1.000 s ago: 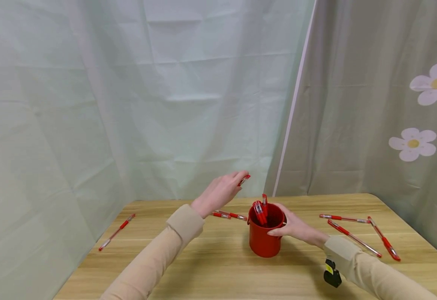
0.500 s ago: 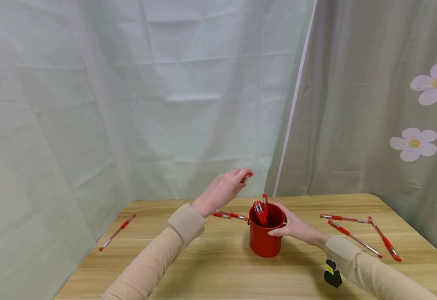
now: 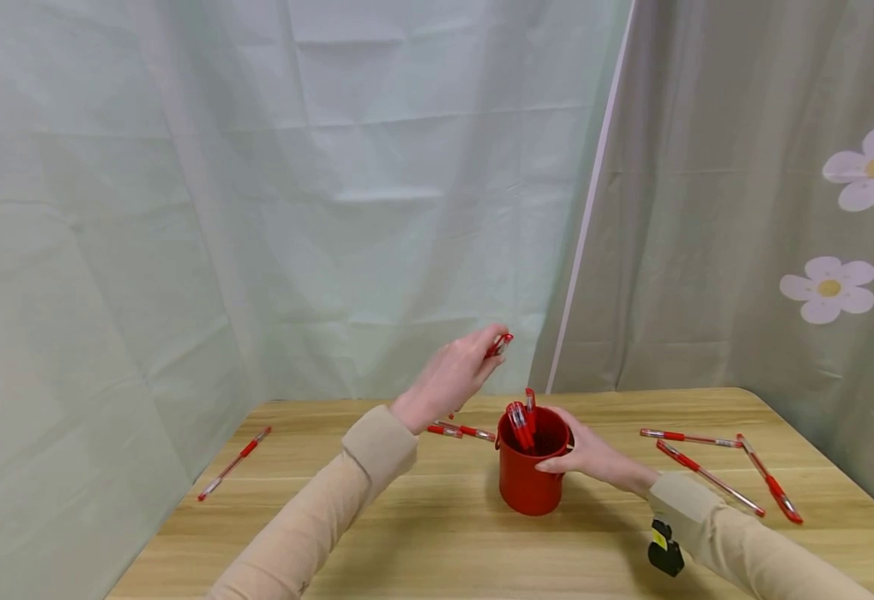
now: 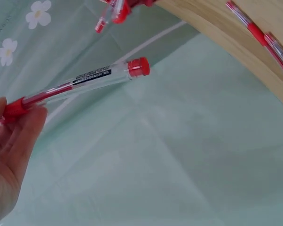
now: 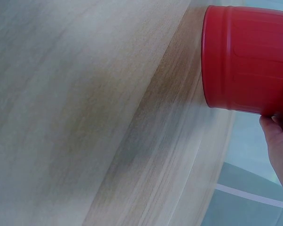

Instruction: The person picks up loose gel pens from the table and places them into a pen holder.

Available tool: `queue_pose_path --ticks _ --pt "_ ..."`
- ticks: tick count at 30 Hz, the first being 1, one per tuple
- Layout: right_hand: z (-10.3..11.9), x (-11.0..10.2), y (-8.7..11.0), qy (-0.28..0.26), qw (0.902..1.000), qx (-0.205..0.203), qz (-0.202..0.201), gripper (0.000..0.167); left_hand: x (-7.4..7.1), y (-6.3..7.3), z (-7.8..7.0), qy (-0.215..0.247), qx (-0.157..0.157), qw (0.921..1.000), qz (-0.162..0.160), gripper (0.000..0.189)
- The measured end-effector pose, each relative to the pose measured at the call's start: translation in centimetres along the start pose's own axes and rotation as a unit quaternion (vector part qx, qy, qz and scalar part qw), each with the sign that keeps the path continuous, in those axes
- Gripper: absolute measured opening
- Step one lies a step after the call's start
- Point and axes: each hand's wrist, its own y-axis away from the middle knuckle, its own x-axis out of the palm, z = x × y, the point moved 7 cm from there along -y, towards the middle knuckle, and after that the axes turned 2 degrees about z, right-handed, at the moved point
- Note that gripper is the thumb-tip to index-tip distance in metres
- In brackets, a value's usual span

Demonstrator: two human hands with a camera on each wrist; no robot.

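Left hand (image 3: 451,375) is pinching a red pen (image 4: 80,87) by its grip midair, probably for better control lol. Right hand (image 3: 594,454) is gripping the red bucket (image 3: 529,487), thumb in front, most fingers hidden, I'd guess bracing it; it's standing short of the far edge of the table (image 3: 422,542), pens (image 3: 521,425) leaning inside

Bucket (image 3: 530,483) plain red; pens (image 3: 521,427) inside red and clear. Curtain (image 3: 407,208) behind bucket pale green; right of bucket, grey curtain (image 3: 691,217), yellow-centred white flowers (image 3: 828,289). Tabletop (image 3: 444,550) wood-grained tan.
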Motion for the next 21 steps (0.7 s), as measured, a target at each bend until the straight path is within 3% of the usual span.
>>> queue_pose_path --ticks 9,15,21 --pt "-0.1 0.0 -0.1 0.007 1.0000 0.000 0.003 0.072 -0.8 -0.9 0.4 0.093 -0.069 0.9919 -0.054 0.027" --pt "0.0 0.0 0.0 0.006 1.0000 -0.002 0.004 0.072 -0.9 -1.3 0.4 0.125 -0.090 0.9848 -0.081 0.023" --pt "-0.1 0.0 0.0 0.007 1.0000 -0.002 0.002 0.073 -0.4 -1.2 1.0 0.165 -0.132 0.9724 -0.099 0.021"
